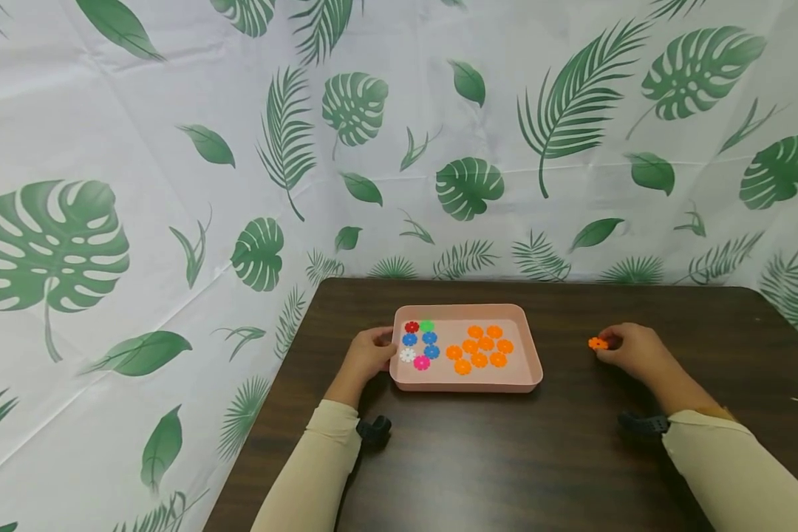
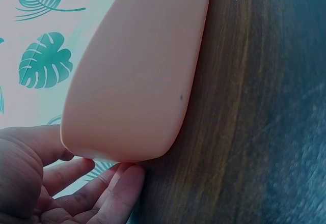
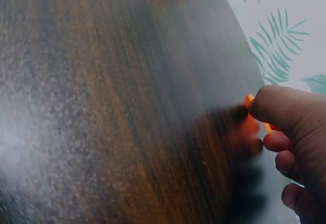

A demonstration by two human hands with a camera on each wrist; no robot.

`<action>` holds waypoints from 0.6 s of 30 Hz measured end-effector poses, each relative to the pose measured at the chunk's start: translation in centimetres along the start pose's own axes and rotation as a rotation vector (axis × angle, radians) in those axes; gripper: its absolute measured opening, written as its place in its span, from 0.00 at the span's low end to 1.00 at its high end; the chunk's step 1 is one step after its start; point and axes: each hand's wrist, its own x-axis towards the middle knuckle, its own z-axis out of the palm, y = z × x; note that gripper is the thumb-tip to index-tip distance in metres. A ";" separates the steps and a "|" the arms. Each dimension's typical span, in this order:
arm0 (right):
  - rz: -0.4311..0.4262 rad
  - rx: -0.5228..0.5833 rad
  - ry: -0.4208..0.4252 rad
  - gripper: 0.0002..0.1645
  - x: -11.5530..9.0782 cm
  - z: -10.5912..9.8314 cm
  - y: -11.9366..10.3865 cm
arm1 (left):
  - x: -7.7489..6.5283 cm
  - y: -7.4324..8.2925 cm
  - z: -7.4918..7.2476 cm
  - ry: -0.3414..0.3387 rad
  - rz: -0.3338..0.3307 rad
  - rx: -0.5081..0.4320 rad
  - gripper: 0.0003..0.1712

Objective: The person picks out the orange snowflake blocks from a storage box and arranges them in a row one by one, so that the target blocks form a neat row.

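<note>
A pink rectangular tray (image 1: 465, 386) lies on the dark table, its outer wall filling much of the left wrist view. My left hand (image 1: 369, 353) grips the tray's left end, thumb at the rim and the other fingers against the end wall (image 2: 109, 150). Well to the right of the tray, my right hand (image 1: 638, 358) pinches an orange flower-shaped plastic piece (image 1: 597, 343) between thumb and fingertips. In the right wrist view that piece (image 3: 250, 101) is mostly hidden behind the thumb. Inside the tray, several orange flower pieces (image 1: 485, 343) form a loose cluster.
At the tray's left side sit red (image 1: 411, 326), green (image 1: 427, 326), blue (image 1: 429, 338), white (image 1: 407, 355) and pink (image 1: 422, 363) flower pieces. The wood-grain table (image 1: 492, 458) meets a leaf-print cloth (image 1: 399, 192) at its back and left edges.
</note>
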 end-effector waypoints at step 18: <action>-0.013 0.014 0.057 0.35 -0.1 -0.6 0.0 | -0.1 -0.1 -0.1 -0.010 0.003 -0.048 0.28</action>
